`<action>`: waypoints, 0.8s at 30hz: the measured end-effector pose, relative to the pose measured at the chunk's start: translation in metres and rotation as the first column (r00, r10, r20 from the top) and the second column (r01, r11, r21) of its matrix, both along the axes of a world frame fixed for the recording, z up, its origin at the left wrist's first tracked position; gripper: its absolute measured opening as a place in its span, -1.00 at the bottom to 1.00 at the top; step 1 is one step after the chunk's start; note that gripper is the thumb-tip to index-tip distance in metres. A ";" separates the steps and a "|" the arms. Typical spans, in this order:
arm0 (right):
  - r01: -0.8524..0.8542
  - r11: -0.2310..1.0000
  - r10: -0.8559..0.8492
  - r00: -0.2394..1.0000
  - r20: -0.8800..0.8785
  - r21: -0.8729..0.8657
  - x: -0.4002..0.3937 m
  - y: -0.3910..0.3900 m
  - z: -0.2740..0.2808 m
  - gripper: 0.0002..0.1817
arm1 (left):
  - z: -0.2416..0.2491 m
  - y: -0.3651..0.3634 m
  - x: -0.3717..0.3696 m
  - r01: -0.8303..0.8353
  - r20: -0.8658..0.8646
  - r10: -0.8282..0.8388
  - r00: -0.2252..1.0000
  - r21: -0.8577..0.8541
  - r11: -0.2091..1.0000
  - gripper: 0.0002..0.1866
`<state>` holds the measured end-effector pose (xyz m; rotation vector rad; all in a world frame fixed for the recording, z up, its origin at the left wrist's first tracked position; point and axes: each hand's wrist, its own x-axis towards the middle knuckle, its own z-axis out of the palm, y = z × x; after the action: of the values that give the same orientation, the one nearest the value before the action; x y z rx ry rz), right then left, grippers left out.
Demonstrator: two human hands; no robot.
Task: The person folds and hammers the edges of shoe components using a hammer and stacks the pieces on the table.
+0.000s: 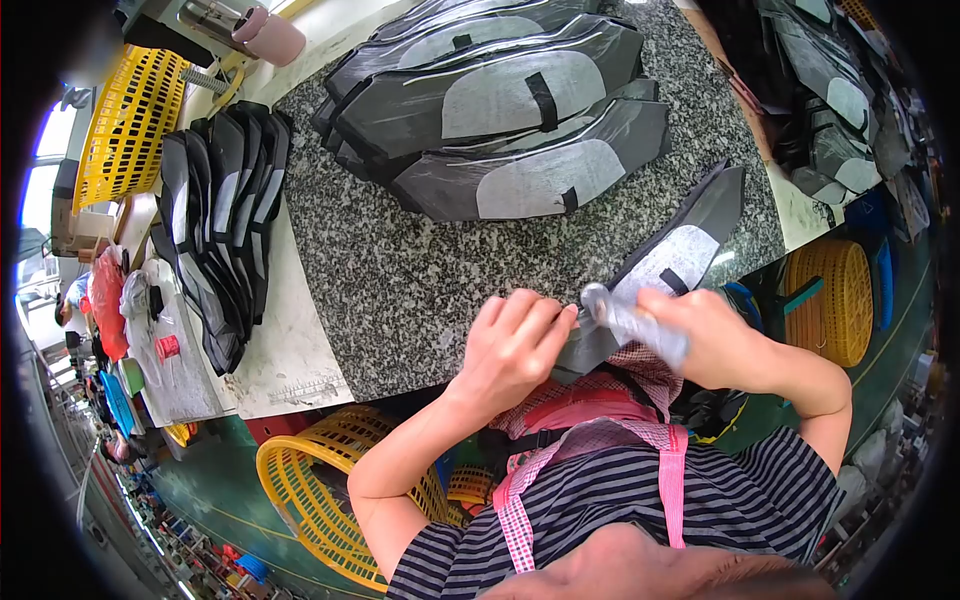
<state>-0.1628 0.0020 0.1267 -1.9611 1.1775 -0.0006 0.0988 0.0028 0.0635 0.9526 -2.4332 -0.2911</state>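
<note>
My left hand (515, 340) is closed, its fingertips pinching the edge of a dark grey curved panel (725, 205) at the granite slab's front edge. That panel has a light grey patch with a short black strip and lies slanting up to the right. My right hand (715, 335) grips a hammer (635, 322), blurred by motion, whose rounded metal head is close to my left fingertips. The spot under the hammer head and fingers is partly hidden.
A pile of similar panels (550, 180) lies at the back of the granite slab (400, 290). More panels are stacked at left (225, 215) and far right (850, 105). Yellow baskets (290, 490) stand below the table, and another yellow basket (130, 120) is at upper left.
</note>
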 end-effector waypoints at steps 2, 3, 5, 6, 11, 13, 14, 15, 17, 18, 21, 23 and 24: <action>0.003 0.999 -0.001 0.999 0.037 -0.044 0.001 0.003 -0.004 -0.75 | -0.004 -0.002 0.004 -0.059 -0.131 0.070 0.989 0.084 0.995 -0.76; 0.025 0.998 -0.020 0.997 0.071 -0.066 0.001 0.002 -0.003 -0.75 | -0.004 -0.002 0.004 -0.060 -0.134 0.070 0.988 0.080 0.995 -0.76; 0.072 0.994 -0.065 0.994 0.087 -0.080 -0.001 0.001 -0.001 -0.76 | -0.004 -0.001 0.007 -0.043 -0.134 0.055 0.989 0.088 0.995 -0.75; 0.116 0.989 -0.106 0.989 0.106 -0.094 -0.001 -0.001 0.000 -0.76 | -0.003 0.002 0.006 -0.044 -0.092 0.048 0.995 0.047 0.998 -0.74; -0.025 1.000 0.026 0.998 0.055 -0.017 0.010 0.009 -0.008 -0.75 | -0.005 0.006 0.011 -0.066 -0.089 0.065 0.994 -0.018 0.998 -0.77; 0.017 1.000 -0.016 0.997 0.075 -0.015 0.011 0.007 -0.006 -0.77 | 0.004 0.007 0.016 -0.282 -0.078 0.288 0.955 0.078 0.956 -0.77; 0.017 1.000 -0.016 0.997 0.076 -0.012 0.012 0.006 -0.003 -0.77 | 0.000 0.009 0.017 -0.273 -0.130 0.301 0.945 0.196 0.942 -0.78; 0.058 0.997 -0.063 0.993 0.100 0.049 0.013 0.002 0.001 -0.75 | -0.003 0.012 0.017 -0.276 -0.129 0.304 0.944 0.197 0.941 -0.78; 0.086 0.991 -0.098 0.988 0.120 0.106 0.013 -0.004 0.005 -0.74 | -0.008 0.020 0.013 -0.281 -0.190 0.331 0.924 0.248 0.927 -0.81; 0.091 0.996 -0.094 0.973 0.213 0.026 0.012 -0.002 0.005 -0.73 | -0.010 0.022 0.012 -0.271 -0.211 0.321 0.923 0.235 0.933 -0.82; 0.059 0.998 -0.050 0.968 0.245 -0.027 0.009 0.008 -0.007 -0.64 | -0.011 0.024 0.011 -0.230 -0.174 0.249 0.953 0.122 0.966 -0.81; -0.046 0.999 0.045 0.998 0.052 0.021 0.013 0.002 -0.008 -0.62 | -0.009 0.025 0.011 -0.200 -0.155 0.212 0.965 0.085 0.976 -0.79; -0.049 0.999 0.048 0.998 0.051 0.017 0.014 -0.002 -0.007 -0.62 | -0.009 0.025 0.010 -0.183 -0.115 0.186 0.976 0.043 0.982 -0.79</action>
<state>-0.1487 0.0001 0.1198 -1.9622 1.0940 -0.0139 0.1092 0.0279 0.0542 1.1341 -2.2206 -0.3124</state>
